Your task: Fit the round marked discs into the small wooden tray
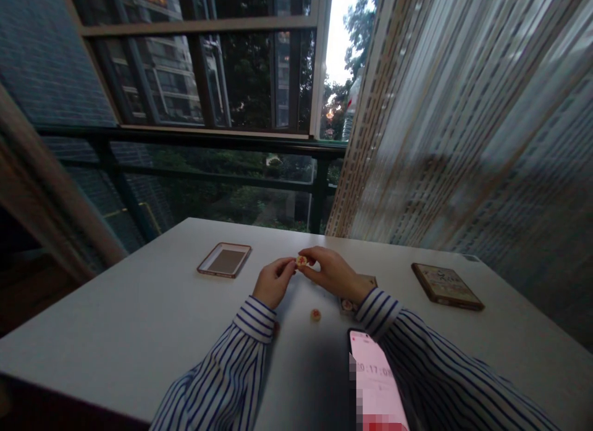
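Note:
Over the white table, my right hand (336,271) pinches a round, pale xiangqi piece (301,260) with a red character on its face, held between thumb and forefinger. The closed fingertips of my left hand (273,281) meet the same piece at its left edge. Below the hands, another xiangqi piece (315,315) with a red mark lies flat on the table. Behind my right wrist is a shallow box (369,280), mostly hidden, with at least one red-marked piece (347,304) showing. A small reddish thing (277,327) peeks out by my left cuff.
An open tray-like lid (204,269) lies at the left on the white table (115,332). At the right sits a brown case (447,287) with dark writing. A phone (377,375) showing a timer is near my right forearm. Curtain and railing stand beyond the far edge.

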Demonstrator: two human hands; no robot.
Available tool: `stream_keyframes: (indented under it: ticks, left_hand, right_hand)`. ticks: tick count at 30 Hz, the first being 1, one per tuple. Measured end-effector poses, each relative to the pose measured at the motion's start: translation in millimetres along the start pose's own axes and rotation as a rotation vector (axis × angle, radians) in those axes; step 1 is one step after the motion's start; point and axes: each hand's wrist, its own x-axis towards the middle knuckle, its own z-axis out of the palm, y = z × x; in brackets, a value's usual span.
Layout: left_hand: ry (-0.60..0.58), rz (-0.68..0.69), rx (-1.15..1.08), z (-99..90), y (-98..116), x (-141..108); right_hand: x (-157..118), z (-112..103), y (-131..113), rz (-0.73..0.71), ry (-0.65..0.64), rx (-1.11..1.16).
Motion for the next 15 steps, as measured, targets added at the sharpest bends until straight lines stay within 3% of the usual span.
stream_keyframes:
  ticks: [7, 15]
  left_hand:
    - [-0.062, -0.083, -0.133, 21.3, 13, -4]
    - [-0.111, -0.110, -0.194, 43.4, 11, -4]
  right_hand:
    - [-18, -13, 8, 0.037, -0.025, -0.002]
    - [-35, -22, 20, 0.052, -0.018, -0.013]
